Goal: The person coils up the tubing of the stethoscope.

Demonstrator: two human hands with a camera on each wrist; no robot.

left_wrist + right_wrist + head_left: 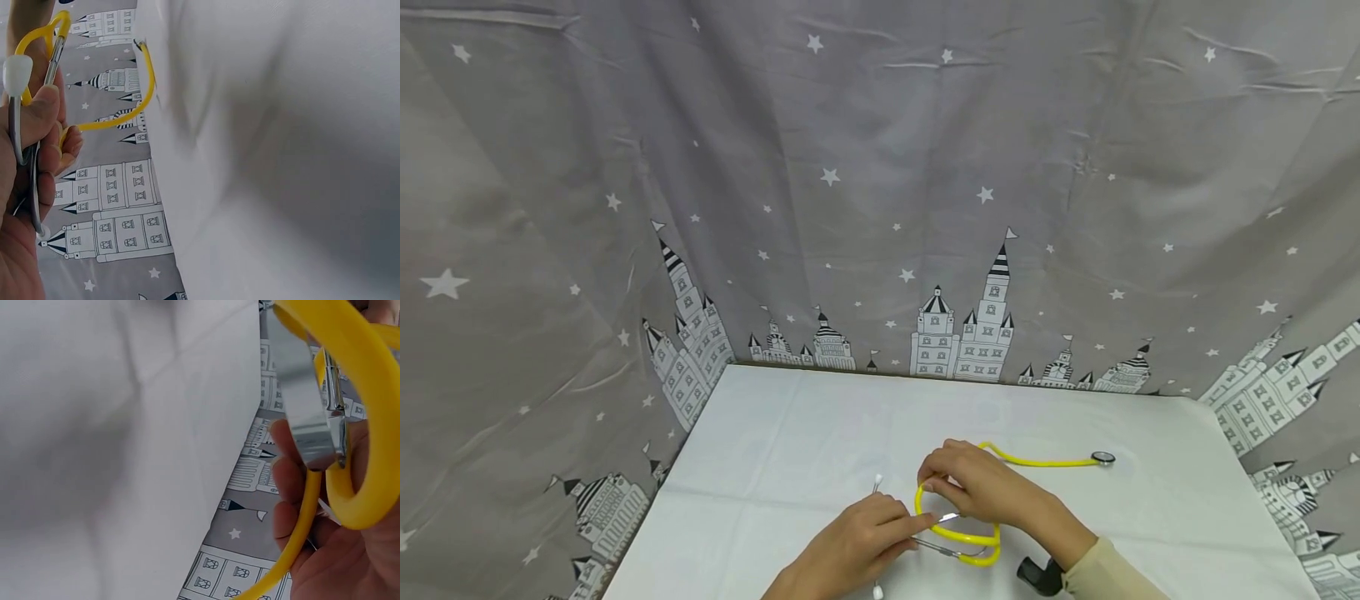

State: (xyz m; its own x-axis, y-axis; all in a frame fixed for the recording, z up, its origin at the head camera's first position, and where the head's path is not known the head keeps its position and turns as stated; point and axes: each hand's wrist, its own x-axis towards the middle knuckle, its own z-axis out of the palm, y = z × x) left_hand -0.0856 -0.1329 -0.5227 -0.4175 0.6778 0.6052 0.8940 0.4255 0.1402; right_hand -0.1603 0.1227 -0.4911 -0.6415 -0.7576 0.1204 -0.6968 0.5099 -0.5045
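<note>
A stethoscope with yellow tubing [1045,463] is in both hands over the white table. My left hand [865,533] grips its metal ear tubes; in the left wrist view a white ear tip [17,75] stands out beside the thumb. My right hand [981,479], to the right and slightly farther back, pinches the tubing where it bends in a loop. Between the hands, a flat metal spring [303,394] shows in the right wrist view, with the yellow tube curving around it. The round chest piece [1102,458] lies on the table to the right, its tube trailing from the right hand.
The white table [805,433] ends at a grey curtain [880,208] printed with castles and stars, which hangs behind and along the sides. Below the right wrist is a black object [1041,577], close to the beige sleeve [1112,571].
</note>
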